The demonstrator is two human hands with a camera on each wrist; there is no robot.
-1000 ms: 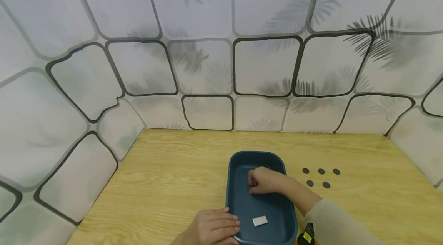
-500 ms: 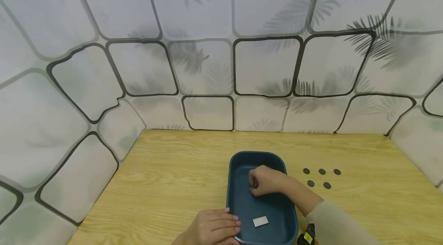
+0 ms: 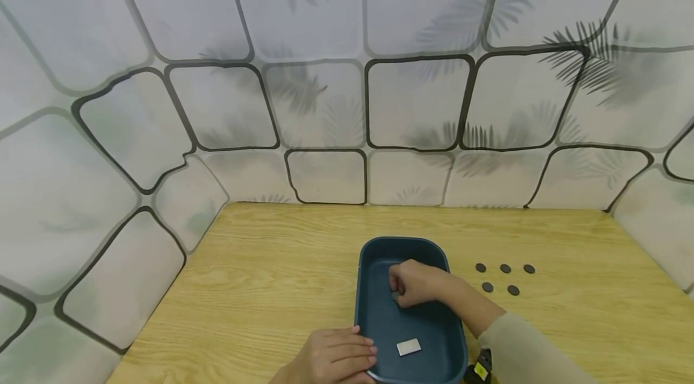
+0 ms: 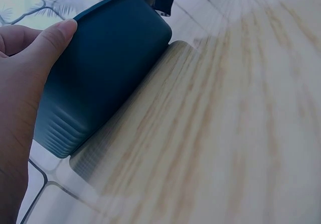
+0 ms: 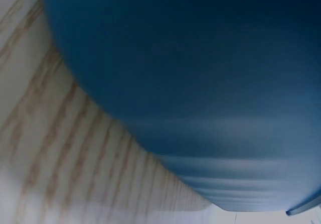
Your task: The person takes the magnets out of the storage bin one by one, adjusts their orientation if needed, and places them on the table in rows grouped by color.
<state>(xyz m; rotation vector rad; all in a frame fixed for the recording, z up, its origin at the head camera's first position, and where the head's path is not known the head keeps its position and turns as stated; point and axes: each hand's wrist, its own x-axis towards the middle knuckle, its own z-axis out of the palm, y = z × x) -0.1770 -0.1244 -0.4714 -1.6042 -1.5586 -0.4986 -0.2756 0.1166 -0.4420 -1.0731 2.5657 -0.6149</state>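
A dark blue rectangular tray [image 3: 382, 317] with rounded corners sits on the wooden table. My left hand [image 3: 337, 357] grips its near left rim; the left wrist view shows the thumb [image 4: 59, 35] at the rim on the outside wall. Inside the tray, my right hand [image 3: 418, 283] has curled fingers and pinches a small dark round disc [image 3: 396, 295], mostly hidden by the fingers. Nearer to me on the tray floor lies a small whitish rectangular block [image 3: 409, 346]. Only the tray's outer wall [image 5: 200, 83] and the table appear in the right wrist view; the right hand is outside it.
Several dark round discs [image 3: 505, 268] lie in two rows on the table, right of the tray. A black object with a yellow patch [image 3: 480, 368] is at my right wrist, by the tray's near right side. A patterned wall [image 3: 325, 113] stands behind the table [image 3: 260, 275].
The small disc now shows between my right fingertips; a second ago it was hardly visible. Both hands and the tray have otherwise stayed almost in place.
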